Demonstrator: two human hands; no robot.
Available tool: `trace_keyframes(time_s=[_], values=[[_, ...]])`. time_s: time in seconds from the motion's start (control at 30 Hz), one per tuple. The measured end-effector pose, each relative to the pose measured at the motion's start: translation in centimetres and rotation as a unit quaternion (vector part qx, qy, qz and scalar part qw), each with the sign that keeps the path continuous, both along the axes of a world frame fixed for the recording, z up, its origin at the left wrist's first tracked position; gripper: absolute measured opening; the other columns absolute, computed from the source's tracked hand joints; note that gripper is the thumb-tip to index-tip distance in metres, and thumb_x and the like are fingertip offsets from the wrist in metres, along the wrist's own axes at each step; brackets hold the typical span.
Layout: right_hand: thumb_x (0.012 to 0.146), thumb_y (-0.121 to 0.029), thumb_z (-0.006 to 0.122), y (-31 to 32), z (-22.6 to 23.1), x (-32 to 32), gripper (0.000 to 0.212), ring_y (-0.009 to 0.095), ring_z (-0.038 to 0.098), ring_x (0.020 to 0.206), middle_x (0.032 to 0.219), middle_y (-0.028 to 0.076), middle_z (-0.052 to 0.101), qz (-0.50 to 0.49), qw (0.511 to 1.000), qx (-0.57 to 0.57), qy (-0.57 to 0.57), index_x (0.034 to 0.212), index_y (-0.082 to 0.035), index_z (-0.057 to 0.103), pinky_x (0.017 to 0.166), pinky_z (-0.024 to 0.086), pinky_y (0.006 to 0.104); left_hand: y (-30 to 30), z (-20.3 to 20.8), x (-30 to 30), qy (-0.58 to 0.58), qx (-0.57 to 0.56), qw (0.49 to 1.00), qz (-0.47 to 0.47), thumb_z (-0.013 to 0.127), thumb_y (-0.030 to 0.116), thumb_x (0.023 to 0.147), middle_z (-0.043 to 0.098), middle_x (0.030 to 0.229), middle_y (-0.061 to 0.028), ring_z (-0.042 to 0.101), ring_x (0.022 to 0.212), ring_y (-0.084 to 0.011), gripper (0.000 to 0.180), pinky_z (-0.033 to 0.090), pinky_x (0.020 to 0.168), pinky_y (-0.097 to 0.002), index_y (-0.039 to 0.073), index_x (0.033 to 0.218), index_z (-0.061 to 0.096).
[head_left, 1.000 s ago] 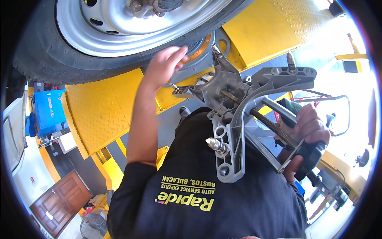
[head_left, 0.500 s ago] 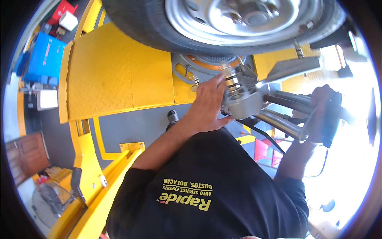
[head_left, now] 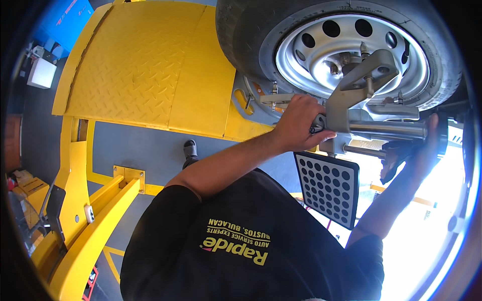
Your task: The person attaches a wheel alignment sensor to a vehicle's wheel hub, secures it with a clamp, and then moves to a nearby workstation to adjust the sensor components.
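A metal wheel clamp [head_left: 340,108] with rods and jaw arms is held up against a car wheel with a black tyre [head_left: 251,45] and a silver steel rim [head_left: 296,65]. My left hand [head_left: 300,124] is closed round the clamp's left end, thumb below and fingers over the top. At its right end, by a dark part, my right hand [head_left: 424,148] grips the clamp; its fingers are partly blurred and in glare. A white target board with black dots [head_left: 326,188] hangs below the clamp, tilted. One upper jaw arm [head_left: 374,75] reaches across the rim.
The wheel stands on a yellow lift platform [head_left: 135,70], partly over a round turning plate [head_left: 256,100]. A yellow beam [head_left: 95,236] runs along the lower left. Further left are a blue cabinet [head_left: 63,17] and a white box [head_left: 42,73]. Bright glare fills the right side.
The clamp has swung round and up toward the wheel, and its dotted board now shows. Both hands have moved right with it. The view has shifted, showing more of the rim.
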State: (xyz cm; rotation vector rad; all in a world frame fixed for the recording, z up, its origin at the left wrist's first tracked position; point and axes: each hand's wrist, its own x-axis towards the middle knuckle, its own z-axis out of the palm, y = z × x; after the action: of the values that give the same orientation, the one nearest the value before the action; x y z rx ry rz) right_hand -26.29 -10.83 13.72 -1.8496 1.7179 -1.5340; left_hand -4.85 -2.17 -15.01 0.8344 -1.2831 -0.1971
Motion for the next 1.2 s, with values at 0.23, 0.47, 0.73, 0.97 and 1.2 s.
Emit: trace_keyframes(time_s=[0.23, 0.47, 0.73, 0.97, 1.2], values=[[0.098, -0.041, 0.077, -1.7, 2.2, 0.4, 0.049, 0.023, 0.060, 0.137, 0.142, 0.009, 0.069, 0.069, 0.997, -0.036, 0.023, 0.139, -0.014, 0.074, 0.120, 0.043, 0.0415, -2.6, 2.5, -0.1, 0.030, -0.069, 0.996, 0.056, 0.080, 0.041, 0.092, 0.060, 0.086, -0.0136, 0.059, 0.079, -0.0358, 0.042, 0.046, 0.076, -0.0467, 0.005, 0.102, 0.060], [0.093, -0.052, 0.078, -4.4, 1.4, 1.7, 0.064, 0.027, 0.066, 0.124, 0.128, 0.014, 0.073, 0.131, 0.983, -0.120, 0.034, 0.134, -0.003, 0.073, 0.111, 0.046, 0.0415, -4.3, 4.0, -0.5, 0.086, -0.111, 0.989, 0.040, 0.078, 0.034, 0.092, 0.058, 0.073, -0.0123, 0.057, 0.063, -0.0335, 0.035, 0.045, 0.058, -0.0432, 0.005, 0.086, 0.060], [0.104, -0.063, 0.049, -2.3, 0.5, 3.4, 0.071, 0.026, 0.070, 0.117, 0.127, 0.016, 0.065, 0.119, 0.975, -0.187, -0.027, 0.144, -0.004, 0.057, 0.097, 0.055, 0.0352, -4.1, 4.4, -0.5, 0.093, -0.105, 0.990, 0.026, 0.079, 0.018, 0.083, 0.059, 0.071, -0.0131, 0.057, 0.062, -0.0328, 0.024, 0.045, 0.058, -0.0418, 0.004, 0.083, 0.060], [0.114, -0.048, 0.031, -1.2, -1.0, 2.5, 0.056, 0.025, 0.075, 0.109, 0.127, 0.020, 0.067, 0.064, 0.972, -0.225, 0.003, 0.149, -0.010, 0.052, 0.087, 0.065, 0.0354, -4.1, 4.2, -0.7, 0.080, -0.124, 0.989, 0.032, 0.075, 0.027, 0.087, 0.058, 0.070, -0.0102, 0.054, 0.060, -0.0269, 0.029, 0.043, 0.057, -0.0383, 0.003, 0.083, 0.059], [0.115, -0.044, 0.034, -2.0, -1.2, 0.8, 0.051, 0.029, 0.079, 0.096, 0.131, 0.023, 0.067, 0.064, 0.974, -0.209, -0.066, 0.153, -0.012, 0.044, 0.071, 0.068, 0.0323, -3.7, 4.0, -0.5, 0.088, -0.125, 0.988, 0.002, 0.077, 0.021, 0.077, 0.059, 0.072, -0.0130, 0.055, 0.061, -0.0321, 0.025, 0.044, 0.057, -0.0414, 0.003, 0.083, 0.060]])
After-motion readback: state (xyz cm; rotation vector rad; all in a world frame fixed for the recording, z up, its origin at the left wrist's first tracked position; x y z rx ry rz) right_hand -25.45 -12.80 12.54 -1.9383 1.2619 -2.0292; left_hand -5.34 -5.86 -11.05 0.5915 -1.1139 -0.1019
